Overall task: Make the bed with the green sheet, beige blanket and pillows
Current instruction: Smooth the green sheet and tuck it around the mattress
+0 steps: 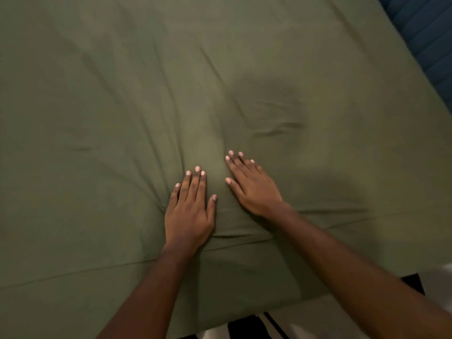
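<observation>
The green sheet (122, 106) covers the whole bed and fills almost all of the view. Creases fan out across it from the middle. My left hand (189, 211) lies flat on the sheet near the bed's near edge, fingers straight and together. My right hand (249, 187) presses flat on the sheet just to its right, fingers straight and angled up-left. A narrow raised fold of sheet runs between the two hands. No blanket or pillow is in view.
A dark blue padded surface (425, 28) borders the bed at the top right corner. Below the sheet's near edge, black-and-white striped fabric (259, 326) shows at the bottom, with a pale patch at the lower right.
</observation>
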